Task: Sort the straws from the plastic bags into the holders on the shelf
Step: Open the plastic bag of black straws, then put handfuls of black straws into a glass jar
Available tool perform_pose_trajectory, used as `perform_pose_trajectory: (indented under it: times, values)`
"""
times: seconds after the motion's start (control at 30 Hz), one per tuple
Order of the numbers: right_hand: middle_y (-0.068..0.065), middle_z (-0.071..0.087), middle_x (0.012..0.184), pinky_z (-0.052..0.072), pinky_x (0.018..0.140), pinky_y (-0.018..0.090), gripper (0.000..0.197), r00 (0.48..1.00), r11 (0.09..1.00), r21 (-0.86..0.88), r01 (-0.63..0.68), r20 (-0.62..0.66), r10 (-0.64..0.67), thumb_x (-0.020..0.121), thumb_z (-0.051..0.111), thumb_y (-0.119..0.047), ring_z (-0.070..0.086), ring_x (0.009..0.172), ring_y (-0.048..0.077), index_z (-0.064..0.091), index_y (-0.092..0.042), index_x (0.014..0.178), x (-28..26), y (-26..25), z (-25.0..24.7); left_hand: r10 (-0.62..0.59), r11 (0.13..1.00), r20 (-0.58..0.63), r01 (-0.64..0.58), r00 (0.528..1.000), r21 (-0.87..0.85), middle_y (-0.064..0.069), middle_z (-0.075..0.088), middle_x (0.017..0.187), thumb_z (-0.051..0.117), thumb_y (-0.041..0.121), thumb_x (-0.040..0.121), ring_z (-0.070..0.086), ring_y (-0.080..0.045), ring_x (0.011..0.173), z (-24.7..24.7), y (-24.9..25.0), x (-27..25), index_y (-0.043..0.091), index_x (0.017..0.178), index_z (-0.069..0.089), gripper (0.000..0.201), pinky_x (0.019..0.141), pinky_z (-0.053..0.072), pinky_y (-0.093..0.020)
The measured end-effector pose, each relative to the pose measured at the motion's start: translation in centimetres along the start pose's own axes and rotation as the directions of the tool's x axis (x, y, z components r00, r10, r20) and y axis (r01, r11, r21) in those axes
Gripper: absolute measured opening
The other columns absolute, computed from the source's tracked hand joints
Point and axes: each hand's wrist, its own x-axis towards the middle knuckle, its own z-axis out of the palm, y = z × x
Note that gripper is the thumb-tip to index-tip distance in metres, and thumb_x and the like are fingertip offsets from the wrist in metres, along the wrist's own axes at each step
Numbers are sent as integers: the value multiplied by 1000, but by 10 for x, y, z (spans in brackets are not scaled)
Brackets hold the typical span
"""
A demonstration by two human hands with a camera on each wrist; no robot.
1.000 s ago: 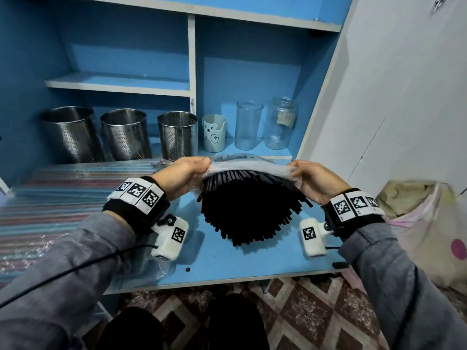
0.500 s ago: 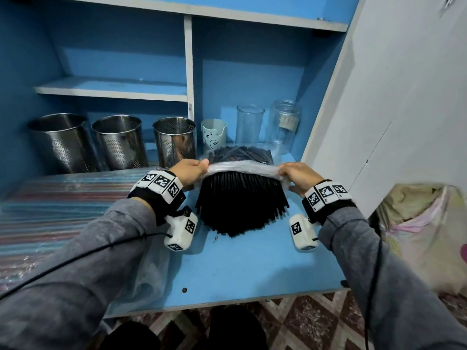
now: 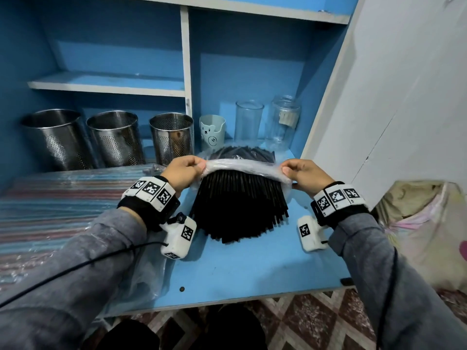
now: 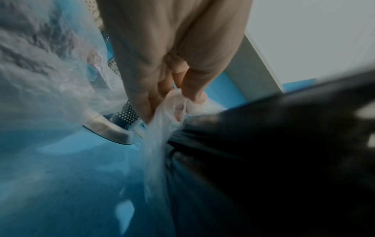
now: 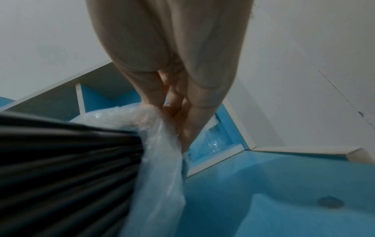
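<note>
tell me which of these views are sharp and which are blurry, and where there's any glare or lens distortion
Head view: sharp, but wide-angle bending curves the shelf edges; soft glare on the clear bag and metal holders. Left wrist view: motion-blurred and dim, the black straws a dark smear beside the left hand. Right wrist view: soft too, straws streaked, the right hand out of focus up close.

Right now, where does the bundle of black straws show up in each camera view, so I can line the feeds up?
Head: black straws at centre, fanned toward the viewer on the blue shelf.
Left wrist: dark blur at right.
Right wrist: at the left edge.
Shared landmark: the clear plastic bag, pinched at both ends by the hands.
</note>
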Motion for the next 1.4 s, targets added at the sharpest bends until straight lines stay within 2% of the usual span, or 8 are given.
perform_pose_trajectory:
  times: [0.17, 0.37, 0.57, 0.73, 1.03, 1.17, 1.27, 1.4]
  values:
    - [-3, 57, 59, 40, 51, 19, 32, 992, 988, -103, -118, 23, 121, 100, 44, -7, 46, 58, 13, 61, -18, 74, 5, 10, 8, -113, 990, -4, 113, 994, 82, -6, 42, 55, 46, 8, 99, 38, -16, 41, 5, -4, 6, 13, 60, 52, 40, 44, 30, -20]
    - [15, 51, 72, 37, 60, 30, 18, 991, 990, -30, -137, 7, 137, 96, 53, -10, 42, 64, 21, 50, -20, 82, -3, -5, 7, -178, 984, 95, 179, 979, -4, 2, 37, 43, 36, -9, 94, 37, -7, 31, -3, 2, -7, 15, 41, 46, 58, 35, 34, -11]
    - [-10, 62, 103, 42, 92, 26, 16, 992, 999, -41, -4, -130, -1, 99, 52, -17, 55, 102, 8, 66, -24, 104, -22, -33, -5, -105, 994, 143, 106, 984, 2, 1, 49, 84, 38, 19, 105, 44, -11, 71, -11, 29, -29, 20, 104, 54, 16, 60, 35, -22]
    - [-10, 46, 146, 23, 112, 21, 41, 992, 970, -214, 113, 83, -97, 101, 49, -31, 38, 133, 2, 49, -27, 142, -30, -67, 6, 142, 942, 235, -204, 962, 265, 1, 41, 151, 35, 23, 106, 35, -12, 139, -9, 57, -32, 16, 146, 42, 41, 115, 22, -28]
    - [-12, -12, 161, -1, 123, 42, 61, 900, 772, -625, 116, 395, 184, 102, 23, -52, -8, 150, 19, -4, -34, 154, -25, -50, 36, -58, 851, 422, -176, 905, 495, 1, 8, 164, 31, 29, 107, 3, -11, 150, 10, 31, -34, 14, 156, 15, 54, 116, 0, -21]
    - [-12, 2, 163, 5, 122, 29, 64, 902, 798, -593, 112, 397, 169, 100, 29, -55, 7, 150, 11, 6, -33, 155, -26, -59, 30, -88, 825, 437, -180, 895, 536, 2, 7, 164, 30, 31, 107, 3, -9, 150, 11, 33, -33, 15, 156, 12, 54, 115, 1, -19]
    - [-2, 33, 155, 19, 109, 7, 61, 943, 857, -498, 133, 330, 46, 99, 45, -44, 35, 132, -8, 29, -17, 151, -20, -82, 15, 27, 871, 307, -172, 951, 459, 1, 39, 154, 44, 30, 103, 36, -11, 139, 5, 41, -28, 15, 148, 41, 47, 110, 21, -19]
    - [6, 58, 132, 39, 108, 25, 57, 993, 955, -289, 72, -65, -95, 92, 64, -33, 55, 120, 14, 47, -9, 141, 16, -110, -13, 340, 933, -47, -331, 939, 140, 5, 68, 116, 58, 9, 94, 62, -6, 107, -7, 68, -17, 20, 119, 66, 29, 105, 46, -32]
